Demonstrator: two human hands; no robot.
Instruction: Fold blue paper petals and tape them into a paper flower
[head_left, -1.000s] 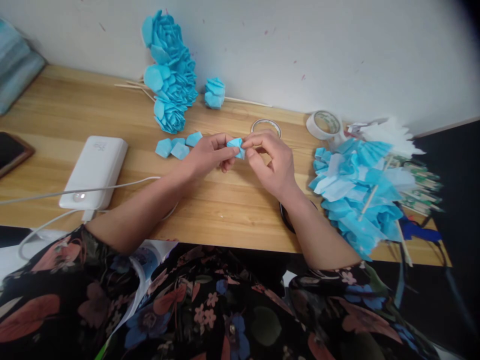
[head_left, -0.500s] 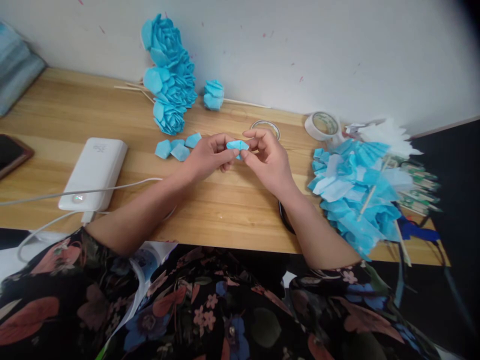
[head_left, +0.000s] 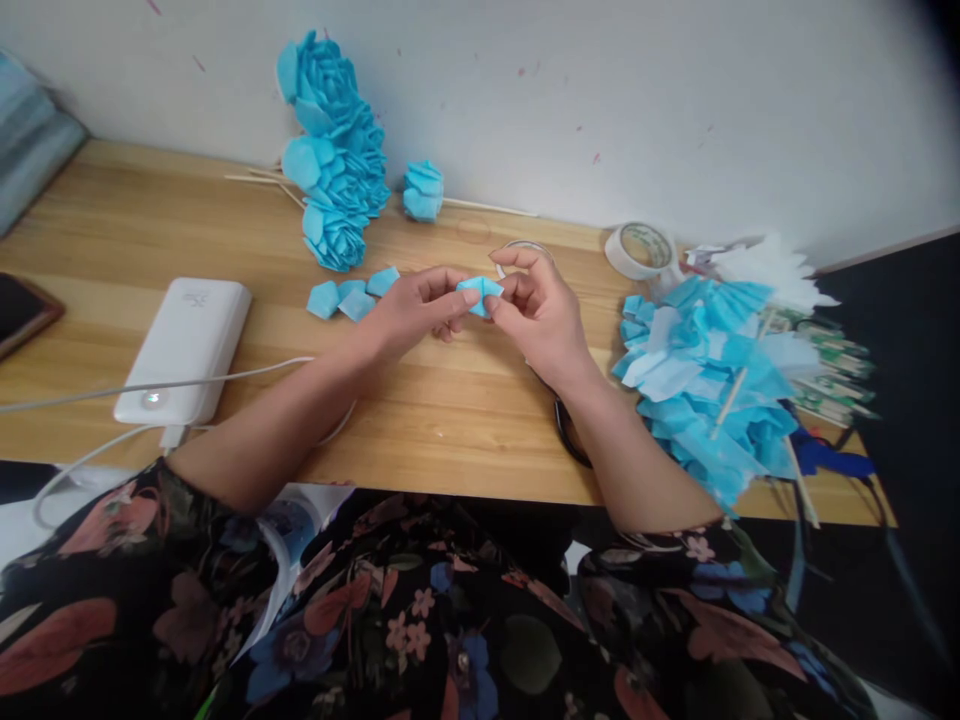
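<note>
- While gripped at both ends, held above the middle of the wooden table (head_left: pixel 435 410): one folded blue paper piece (head_left: pixel 481 288), creased down its face.
- Left hand (head_left: pixel 424 303): clamped on the left end of the paper, thumb laid over the front.
- Right hand (head_left: pixel 544 308): closed on the right end, thumb at the lower edge, forefinger raised clear of the paper.
- Just left of the left hand: blue petals (head_left: pixel 323 300), small group, lying close together.
- Behind the petals, against the wall (head_left: pixel 510 100): cluster of blue flowers (head_left: pixel 330 85), thin sticks (head_left: pixel 259 178) projecting leftward.
- Right of the cluster: single smaller blue flower (head_left: pixel 424 190), stick pointing right.
- Behind the right hand: narrow ring (head_left: pixel 534 244), partly hidden.
- Farther right: white tape roll (head_left: pixel 616 257); nearer, heap of blue paper (head_left: pixel 697 345).
- Beside the right forearm (head_left: pixel 637 455): black curved object (head_left: pixel 565 438), mostly covered, identity unclear.
- Far left: white power bank (head_left: pixel 187 345), pale cable (head_left: pixel 247 373) attached; dark phone (head_left: pixel 24 312).
</note>
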